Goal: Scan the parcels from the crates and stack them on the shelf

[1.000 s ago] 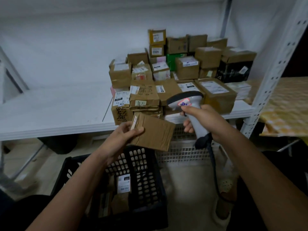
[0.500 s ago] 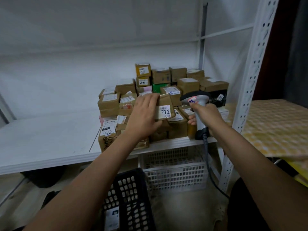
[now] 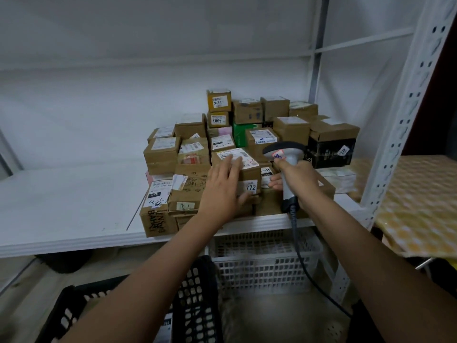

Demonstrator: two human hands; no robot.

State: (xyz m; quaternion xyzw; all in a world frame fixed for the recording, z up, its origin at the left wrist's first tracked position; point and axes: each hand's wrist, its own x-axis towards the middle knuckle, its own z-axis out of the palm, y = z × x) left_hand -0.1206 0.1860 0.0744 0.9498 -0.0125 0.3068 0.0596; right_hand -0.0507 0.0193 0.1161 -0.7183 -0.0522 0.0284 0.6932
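Left hand [image 3: 223,188] flat, fingers straight, resting on the labelled parcel [image 3: 247,174] marked 772, at the front of the stack of parcels [image 3: 249,142] toward the right end of the white shelf [image 3: 74,206], near its front edge. Right hand [image 3: 298,180] curled around the handle of the grey barcode scanner [image 3: 284,154], just beside that parcel, cord hanging past the shelf's front edge. Below the shelf's front edge: black crate [image 3: 195,293], white crate [image 3: 267,263].
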